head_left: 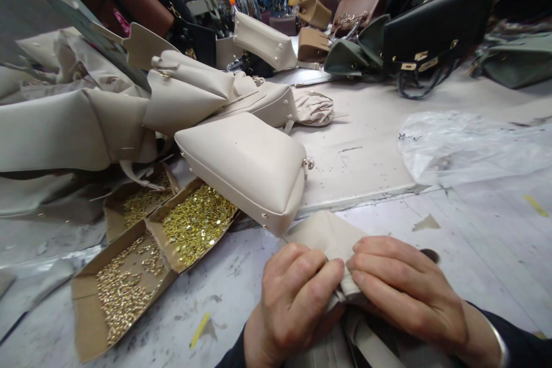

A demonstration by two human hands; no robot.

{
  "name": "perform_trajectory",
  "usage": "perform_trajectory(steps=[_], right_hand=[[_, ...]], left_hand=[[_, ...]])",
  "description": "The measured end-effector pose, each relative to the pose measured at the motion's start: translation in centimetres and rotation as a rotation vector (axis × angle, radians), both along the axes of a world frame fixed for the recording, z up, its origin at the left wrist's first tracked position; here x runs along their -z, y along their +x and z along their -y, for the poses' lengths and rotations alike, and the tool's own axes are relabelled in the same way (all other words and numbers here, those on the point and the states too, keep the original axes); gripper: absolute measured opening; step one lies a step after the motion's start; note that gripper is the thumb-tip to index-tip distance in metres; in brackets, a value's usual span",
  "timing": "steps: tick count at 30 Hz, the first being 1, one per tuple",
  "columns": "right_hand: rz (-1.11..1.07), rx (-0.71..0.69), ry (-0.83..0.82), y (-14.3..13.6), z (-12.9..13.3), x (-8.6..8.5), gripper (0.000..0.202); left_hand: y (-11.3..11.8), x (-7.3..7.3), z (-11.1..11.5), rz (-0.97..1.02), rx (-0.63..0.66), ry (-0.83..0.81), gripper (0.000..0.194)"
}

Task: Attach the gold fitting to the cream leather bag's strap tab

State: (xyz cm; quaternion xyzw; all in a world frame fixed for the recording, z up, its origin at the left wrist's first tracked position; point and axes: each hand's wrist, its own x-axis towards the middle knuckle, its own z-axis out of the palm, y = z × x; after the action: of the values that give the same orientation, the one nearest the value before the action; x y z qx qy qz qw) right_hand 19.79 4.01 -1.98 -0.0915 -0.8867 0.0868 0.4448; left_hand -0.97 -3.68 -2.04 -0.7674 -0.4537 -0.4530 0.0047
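While a smooth, round-edged cream bag [245,152] sits just beyond and shiny gold studs [123,293] fill angular cardboard trays [84,299], I see a matte beige piece [324,232] at the near side of the scuffed white table [495,241]. Left hand [295,299], right hand [407,290]: fingers curled, both gripping its folded edge, knuckles up, nearly meeting.

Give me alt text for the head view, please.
A person's left hand and right hand grip a beige piece low in the picture. Cardboard trays of small gold-coloured parts sit to the left; beige bags lie beyond them, darker bags farther back.
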Motion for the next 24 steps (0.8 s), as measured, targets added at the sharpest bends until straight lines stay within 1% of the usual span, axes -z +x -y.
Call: perform_trajectory(steps=[4,7,11,17,21,24], right_hand=[[-0.019,0.02,-0.029,-0.2,0.0,0.4,0.017],[-0.023,-0.012,-0.026,-0.2,0.0,0.5,0.017],[-0.015,-0.018,-0.037,0.0,0.2,0.1,0.019],[0.015,0.005,-0.052,-0.1,0.5,-0.9,0.015],[-0.006,0.029,-0.065,-0.1,0.7,-0.9,0.017],[0.026,0.039,-0.069,0.1,0.8,-0.8,0.016]], left_hand=[[0.1,-0.2,-0.1,0.015,-0.017,-0.006,0.023],[0.2,-0.2,-0.1,0.008,-0.025,0.003,0.025],[0.1,0.1,0.1,0.008,-0.035,0.002,0.024],[0.0,0.5,0.5,-0.029,-0.037,0.027,0.023],[0.3,0.5,0.6,-0.012,-0.079,0.037,0.02],[0.5,0.5,0.6,-0.003,-0.102,0.035,0.019]])
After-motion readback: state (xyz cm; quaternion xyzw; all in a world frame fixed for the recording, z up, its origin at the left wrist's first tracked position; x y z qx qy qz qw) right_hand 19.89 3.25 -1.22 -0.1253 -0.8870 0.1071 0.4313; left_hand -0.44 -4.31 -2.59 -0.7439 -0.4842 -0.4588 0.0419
